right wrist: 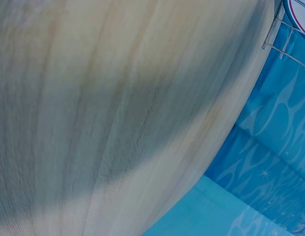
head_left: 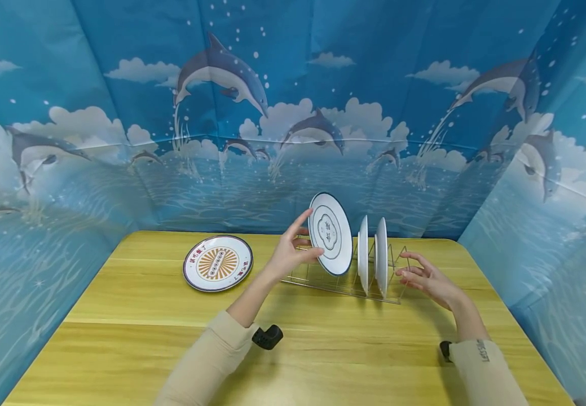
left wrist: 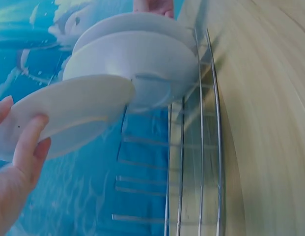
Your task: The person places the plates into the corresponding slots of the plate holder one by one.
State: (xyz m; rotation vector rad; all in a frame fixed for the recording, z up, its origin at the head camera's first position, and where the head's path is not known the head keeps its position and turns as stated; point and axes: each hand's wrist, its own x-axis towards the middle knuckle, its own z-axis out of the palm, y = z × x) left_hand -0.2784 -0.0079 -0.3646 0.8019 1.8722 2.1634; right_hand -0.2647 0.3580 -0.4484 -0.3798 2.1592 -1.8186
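A white plate [head_left: 334, 248] with a dark blue rim and a lettered emblem is held tilted by my left hand [head_left: 293, 248], its thumb on the face and the fingers at the edge and behind. This plate hangs over the left part of a metal wire dish rack [head_left: 318, 286]. In the left wrist view, the plate [left wrist: 69, 105] is seen from behind, with the fingers of the left hand [left wrist: 17, 182] around its edge. Two white plates [head_left: 363, 256] [head_left: 381, 259] stand upright in the rack's right part. My right hand [head_left: 432, 282], fingers apart and loosely bent, is at the rack's right end; contact with the wire is unclear.
A round plate [head_left: 216, 264] with an orange ray pattern lies flat on the left of the wooden table [head_left: 135, 338]. A dolphin-printed blue curtain [head_left: 272, 67] hangs behind the table and along its sides. The right wrist view mostly shows tabletop [right wrist: 118, 108].
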